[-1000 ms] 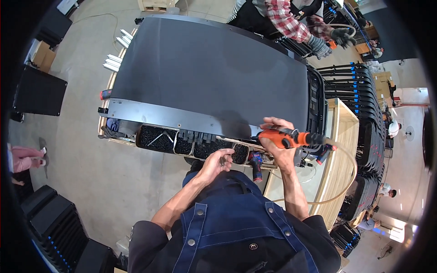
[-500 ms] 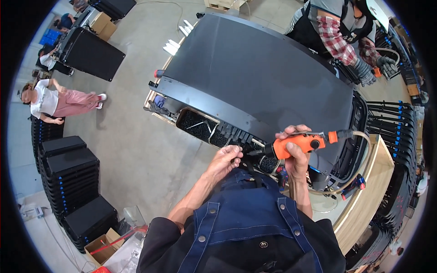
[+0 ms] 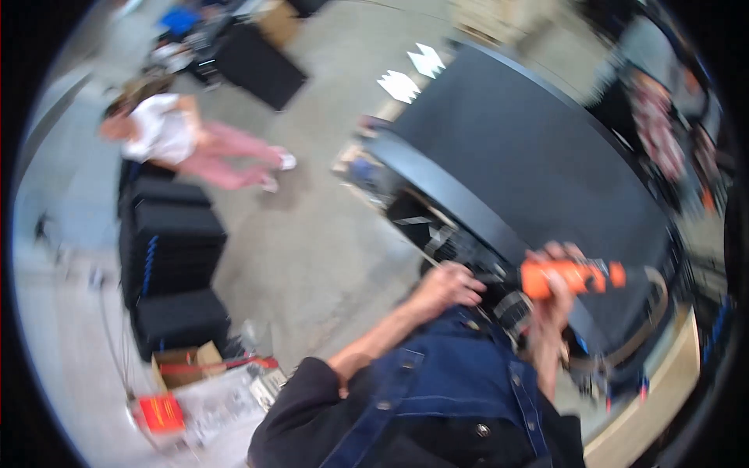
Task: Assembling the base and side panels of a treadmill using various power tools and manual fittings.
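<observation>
My right hand (image 3: 555, 300) is wrapped round an orange power screwdriver (image 3: 577, 278), which lies level with its dark nose toward my left. A hose (image 3: 660, 300) curves away from its back end. Close to the nose, the fingers of my left hand (image 3: 451, 287) are curled together; what they hold, if anything, is blurred and too small to name. Just beyond both hands lies a large dark grey panel (image 3: 538, 148). Beneath its near edge sits a black bin (image 3: 413, 212) of small parts, partly covered by the panel's edge.
A co-worker in a checked sleeve (image 3: 657, 129) stands at the far right. Another person in pink trousers (image 3: 226, 156) is at the left, beside stacked black panels (image 3: 175, 242). A cardboard box (image 3: 187, 366) and a red box (image 3: 161, 413) are lower left; a wooden edge (image 3: 655, 390) lies right.
My view has swung, so the surroundings sit differently and look smeared. Both hands and the screwdriver stay close together; my left fingers have curled in nearer its nose.
</observation>
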Tool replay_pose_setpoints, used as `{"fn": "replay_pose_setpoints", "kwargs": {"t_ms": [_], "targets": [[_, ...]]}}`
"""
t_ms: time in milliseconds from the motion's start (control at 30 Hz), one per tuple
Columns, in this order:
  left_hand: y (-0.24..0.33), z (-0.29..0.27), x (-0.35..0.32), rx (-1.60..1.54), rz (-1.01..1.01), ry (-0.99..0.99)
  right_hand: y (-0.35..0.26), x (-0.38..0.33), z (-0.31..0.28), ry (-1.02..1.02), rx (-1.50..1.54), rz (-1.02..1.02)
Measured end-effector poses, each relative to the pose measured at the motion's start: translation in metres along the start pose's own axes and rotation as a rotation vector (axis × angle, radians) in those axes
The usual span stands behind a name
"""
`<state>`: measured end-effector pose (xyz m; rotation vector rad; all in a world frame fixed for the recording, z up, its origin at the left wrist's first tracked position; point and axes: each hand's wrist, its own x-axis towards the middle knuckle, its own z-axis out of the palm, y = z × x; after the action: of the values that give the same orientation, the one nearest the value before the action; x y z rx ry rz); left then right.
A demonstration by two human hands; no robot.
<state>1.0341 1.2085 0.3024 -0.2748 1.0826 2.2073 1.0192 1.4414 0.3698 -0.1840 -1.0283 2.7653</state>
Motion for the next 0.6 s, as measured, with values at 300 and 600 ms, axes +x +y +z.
{"fn": "replay_pose_setpoints", "kwargs": {"t_ms": [300, 600], "targets": [[0.008, -0.05, 0.021, -0.005, -0.082, 0.009, 0.028, 0.001, 0.026, 0.028, -0.054, -0.077], [0.076, -0.087, 0.029, -0.014, -0.232, -0.122, 0.07, 0.016, 0.079, 0.201, -0.129, -0.206]]}}
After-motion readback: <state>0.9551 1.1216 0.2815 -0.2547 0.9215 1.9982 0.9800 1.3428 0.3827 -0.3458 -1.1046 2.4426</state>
